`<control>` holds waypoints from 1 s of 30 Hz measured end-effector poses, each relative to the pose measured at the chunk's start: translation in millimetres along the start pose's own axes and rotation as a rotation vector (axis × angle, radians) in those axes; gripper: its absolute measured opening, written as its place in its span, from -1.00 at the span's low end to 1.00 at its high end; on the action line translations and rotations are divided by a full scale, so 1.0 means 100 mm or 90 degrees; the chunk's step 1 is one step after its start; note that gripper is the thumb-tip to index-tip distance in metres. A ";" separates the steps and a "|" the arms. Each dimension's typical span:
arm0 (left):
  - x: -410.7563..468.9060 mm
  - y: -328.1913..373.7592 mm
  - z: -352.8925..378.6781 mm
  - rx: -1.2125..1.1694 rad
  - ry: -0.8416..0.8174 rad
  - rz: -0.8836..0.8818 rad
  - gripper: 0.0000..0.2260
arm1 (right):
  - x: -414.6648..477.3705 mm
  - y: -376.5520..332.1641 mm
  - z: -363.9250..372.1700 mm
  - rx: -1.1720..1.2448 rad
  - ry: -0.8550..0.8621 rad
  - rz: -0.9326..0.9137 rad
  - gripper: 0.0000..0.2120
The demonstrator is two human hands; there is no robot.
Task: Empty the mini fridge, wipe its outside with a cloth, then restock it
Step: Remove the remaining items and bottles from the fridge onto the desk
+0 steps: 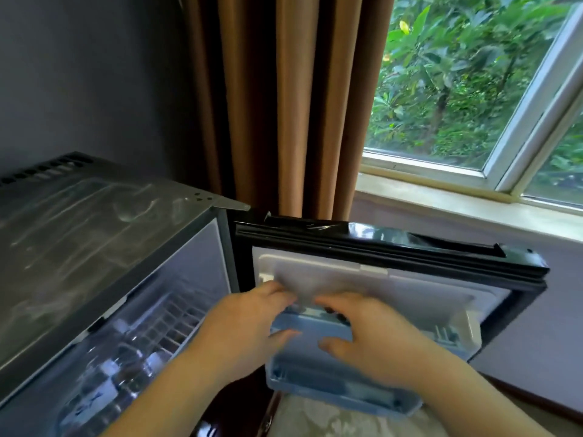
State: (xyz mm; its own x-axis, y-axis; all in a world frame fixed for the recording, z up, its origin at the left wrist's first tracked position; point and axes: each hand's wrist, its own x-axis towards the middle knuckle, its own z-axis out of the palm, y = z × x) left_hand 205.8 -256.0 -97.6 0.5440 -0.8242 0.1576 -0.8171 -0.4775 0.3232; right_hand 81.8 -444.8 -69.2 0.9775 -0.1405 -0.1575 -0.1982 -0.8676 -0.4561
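Note:
The mini fridge stands at the left, its door swung wide to the right. My left hand and my right hand are side by side at the inside of the door. Their fingertips touch the lower edge of a translucent flap over the upper door compartment, and both thumbs are spread out below it. Beneath the hands is the clear bluish door shelf. Several water bottles lie blurred on a wire rack inside the fridge.
A brown curtain hangs right behind the fridge and the door. A window with a pale sill fills the right side. Pale patterned fabric lies below the door. A grey wall is at the left.

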 end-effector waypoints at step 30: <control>0.00 0.00 0.03 0.046 -0.004 -0.022 -0.59 | -0.22 0.36 0.06 0.181 0.096 0.087 -0.70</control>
State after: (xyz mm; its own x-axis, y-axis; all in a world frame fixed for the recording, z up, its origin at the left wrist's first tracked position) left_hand 205.2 -257.3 -99.9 0.5709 -0.8088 0.1413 -0.8097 -0.5262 0.2599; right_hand 52.8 -470.4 -87.2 0.9358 -0.3339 -0.1127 -0.3200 -0.6710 -0.6688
